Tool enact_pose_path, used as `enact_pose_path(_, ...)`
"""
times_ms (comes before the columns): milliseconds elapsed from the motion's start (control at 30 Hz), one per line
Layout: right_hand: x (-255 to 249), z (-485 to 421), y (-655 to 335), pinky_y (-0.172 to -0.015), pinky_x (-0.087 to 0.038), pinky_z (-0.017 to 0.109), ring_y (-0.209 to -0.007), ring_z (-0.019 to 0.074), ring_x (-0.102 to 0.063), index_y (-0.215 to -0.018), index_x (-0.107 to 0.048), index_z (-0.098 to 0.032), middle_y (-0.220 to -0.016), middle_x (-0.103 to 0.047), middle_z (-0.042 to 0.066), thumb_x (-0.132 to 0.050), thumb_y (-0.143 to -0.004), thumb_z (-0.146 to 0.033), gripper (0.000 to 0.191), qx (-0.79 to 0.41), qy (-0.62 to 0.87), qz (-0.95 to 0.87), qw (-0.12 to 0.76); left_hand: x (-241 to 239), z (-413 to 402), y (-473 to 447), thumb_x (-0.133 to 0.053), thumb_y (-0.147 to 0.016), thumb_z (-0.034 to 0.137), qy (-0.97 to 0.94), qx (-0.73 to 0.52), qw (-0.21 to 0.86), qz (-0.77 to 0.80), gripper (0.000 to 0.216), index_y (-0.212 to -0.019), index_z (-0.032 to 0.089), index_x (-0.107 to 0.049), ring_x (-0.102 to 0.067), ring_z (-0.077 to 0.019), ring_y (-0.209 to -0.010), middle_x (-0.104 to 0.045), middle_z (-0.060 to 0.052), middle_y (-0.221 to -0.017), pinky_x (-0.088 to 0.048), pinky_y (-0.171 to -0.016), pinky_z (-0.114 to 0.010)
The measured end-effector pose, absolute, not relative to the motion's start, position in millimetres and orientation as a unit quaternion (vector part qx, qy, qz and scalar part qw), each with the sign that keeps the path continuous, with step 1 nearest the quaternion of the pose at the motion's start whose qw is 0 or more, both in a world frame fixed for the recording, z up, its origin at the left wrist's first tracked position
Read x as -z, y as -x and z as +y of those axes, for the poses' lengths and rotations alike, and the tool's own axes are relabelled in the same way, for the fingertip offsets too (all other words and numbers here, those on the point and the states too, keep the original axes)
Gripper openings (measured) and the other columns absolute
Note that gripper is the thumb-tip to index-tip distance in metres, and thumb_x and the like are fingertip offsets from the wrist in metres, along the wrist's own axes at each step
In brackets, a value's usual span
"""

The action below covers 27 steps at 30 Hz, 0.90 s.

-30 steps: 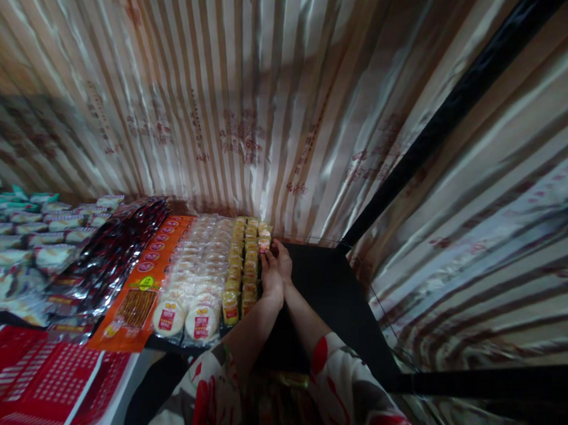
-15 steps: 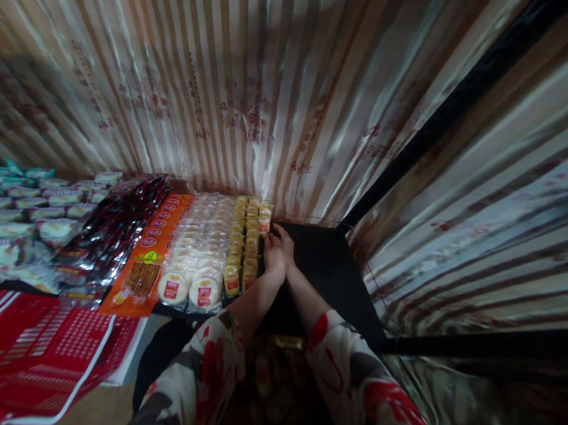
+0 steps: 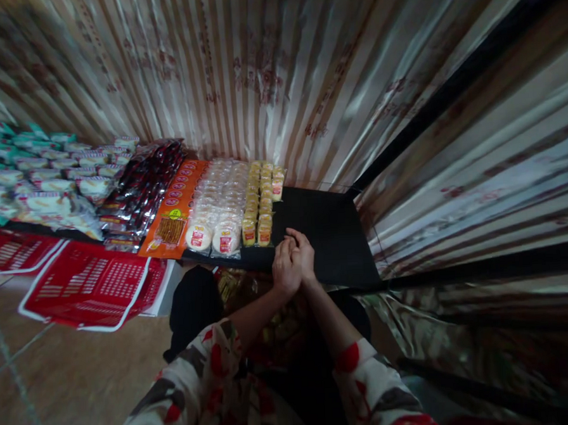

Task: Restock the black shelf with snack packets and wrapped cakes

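My left hand and my right hand are pressed together over the front edge of a black shelf. Their fingers are closed, and anything between them is hidden. Just left and beyond them stand rows of small yellow-wrapped snack packs, with a short row at the back right. Beside those lie columns of round white crackers in clear wrappers. Farther left is an orange snack bag with brown sticks pictured on it.
Dark shiny packets and white-and-teal packets fill the shelf's left side. Red baskets with white handles stand on the floor. A striped curtain hangs behind, and a black post slants at the right. More packs sit below the shelf, dimly lit.
Both hands have come back from beside the rear yellow packs to the shelf's front edge, now closer together. The view has shifted, showing more floor and baskets.
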State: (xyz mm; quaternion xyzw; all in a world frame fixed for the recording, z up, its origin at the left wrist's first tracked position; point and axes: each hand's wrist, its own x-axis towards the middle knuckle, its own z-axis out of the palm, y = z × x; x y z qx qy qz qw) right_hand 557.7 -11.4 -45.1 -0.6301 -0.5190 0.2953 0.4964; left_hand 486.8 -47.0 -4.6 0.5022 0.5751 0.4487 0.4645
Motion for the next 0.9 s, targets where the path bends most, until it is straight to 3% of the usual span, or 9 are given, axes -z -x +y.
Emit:
enact_pose_path(167,45,-74,-533,-0.094,-0.043,0.037,-0.097,0.0201,-0.056,-0.099,-0.067,-0.024,-0.100,-0.064,0.003,-0.041,-0.076,-0.021,0.035,-0.303,0.593,-0.566,0.486,20,-109,-444,-0.035,-0.090,0.027,-0.597,-0.442,0.418,0.523,0.037,-0.121,0.018,-0.052,-0.042,-0.0194,-0.124,-0.050,-0.010,-0.129,-0.031,-0.108,-0.035)
enact_pose_path(333,68,-119,-501,-0.099,-0.039,0.039,-0.103,0.0209,-0.056,-0.098,-0.068,-0.025,-0.103,-0.066,0.004,-0.043,-0.075,-0.016,0.035,-0.332,0.570,-0.633,0.405,47,-151,-394,-0.035,-0.089,0.030,-0.596,-0.414,0.420,0.545,0.036,-0.118,0.016,-0.053,-0.048,-0.0193,-0.118,-0.051,-0.012,-0.125,-0.035,-0.105,-0.035)
enact_pose_path(500,94,-116,-462,-0.098,-0.039,0.040,-0.101,0.0210,-0.058,-0.102,-0.067,-0.024,-0.106,-0.066,0.006,-0.043,-0.077,-0.013,0.037,-0.375,0.580,-0.653,0.311,78,-145,-358,-0.034,-0.086,0.023,-0.482,-0.334,0.432,0.685,0.037,-0.114,0.007,-0.054,-0.049,-0.0242,-0.118,-0.055,-0.019,-0.121,-0.032,-0.106,-0.039)
enact_pose_path(733,124,-79,-429,-0.094,-0.042,0.035,-0.093,0.0179,-0.061,-0.102,-0.066,-0.023,-0.091,-0.070,0.003,-0.043,-0.078,-0.015,0.035,-0.454,0.612,-0.571,0.307,103,-121,-355,-0.037,-0.086,0.023,-0.347,-0.357,0.490,0.716,0.034,-0.114,0.014,-0.053,-0.042,-0.0206,-0.127,-0.052,-0.014,-0.130,-0.028,-0.108,-0.035)
enact_pose_path(900,137,-69,-421,-0.090,-0.043,0.040,-0.082,0.0205,-0.063,-0.093,-0.068,-0.019,-0.082,-0.070,0.006,-0.042,-0.078,-0.015,0.031,-0.448,0.640,-0.552,0.291,110,-115,-356,-0.025,-0.089,0.019,-0.342,-0.358,0.502,0.709,0.040,-0.117,0.006,-0.050,-0.051,-0.0192,-0.120,-0.053,-0.020,-0.128,-0.033,-0.105,-0.034)
